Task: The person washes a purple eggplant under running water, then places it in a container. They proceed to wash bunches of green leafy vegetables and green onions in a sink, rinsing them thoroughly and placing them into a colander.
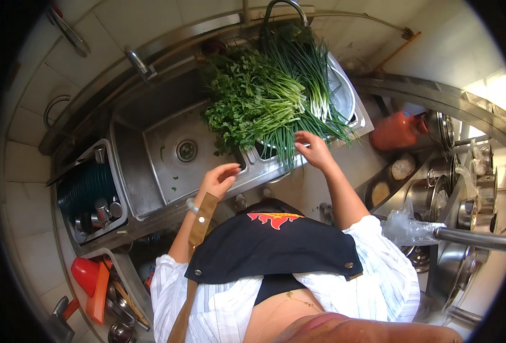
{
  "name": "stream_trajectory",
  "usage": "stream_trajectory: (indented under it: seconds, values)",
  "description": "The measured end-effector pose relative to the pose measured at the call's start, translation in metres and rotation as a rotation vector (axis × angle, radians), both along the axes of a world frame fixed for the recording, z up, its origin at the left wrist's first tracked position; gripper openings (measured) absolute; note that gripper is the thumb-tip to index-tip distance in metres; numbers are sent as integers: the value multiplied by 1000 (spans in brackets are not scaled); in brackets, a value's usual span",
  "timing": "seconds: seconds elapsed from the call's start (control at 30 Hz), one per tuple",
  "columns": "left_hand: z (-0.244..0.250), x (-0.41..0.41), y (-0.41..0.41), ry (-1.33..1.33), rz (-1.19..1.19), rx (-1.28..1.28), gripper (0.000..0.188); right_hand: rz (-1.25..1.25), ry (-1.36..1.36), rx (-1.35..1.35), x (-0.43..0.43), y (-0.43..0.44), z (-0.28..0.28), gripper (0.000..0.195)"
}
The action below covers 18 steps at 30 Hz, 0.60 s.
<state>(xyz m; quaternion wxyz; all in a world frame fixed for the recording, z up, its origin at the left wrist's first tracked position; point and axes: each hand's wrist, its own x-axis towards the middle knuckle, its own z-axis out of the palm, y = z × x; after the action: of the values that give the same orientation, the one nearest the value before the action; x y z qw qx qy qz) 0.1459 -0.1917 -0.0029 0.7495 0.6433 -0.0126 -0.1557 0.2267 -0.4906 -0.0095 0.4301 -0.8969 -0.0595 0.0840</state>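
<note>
A large pile of leafy green herbs with pale stems [257, 96], apparently cilantro or celery, is heaped over the right part of the steel sink [128, 171]. Against its right side lie long scallions [317, 85] with white ends, partly over a white basin [343, 92]. My right hand [315, 150] hovers at the sink's front edge beside thin green blades, fingers curved apart, with nothing visibly held. Over the front rim near the left bowl is my left hand [219, 178], loosely curled and empty. A brown apron strap [202, 218] crosses the left forearm.
A rack of dark green plates [88, 184] and metal cups stands left of the sink. Below it sits a utensil bin [128, 274]. Faucets [140, 65] line the wall. To the right are an orange-red gas cylinder [394, 130] and shelves of steel pots [424, 191].
</note>
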Motion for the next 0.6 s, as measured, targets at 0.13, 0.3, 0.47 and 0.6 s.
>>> stream_trajectory:
  seconds: [0.13,0.3,0.47,0.6]
  values:
    - [2,52,-44,232,-146,-170,24,46,-277,-205,92,5,-15,48]
    - [-18,91,-108,542,-113,-339,29,167,-296,-593,190,28,-36,85]
    - [-42,104,-148,705,26,-361,32,239,-269,-828,222,39,-49,99]
    - [-53,109,-160,743,159,-319,31,257,-267,-877,241,33,-65,91]
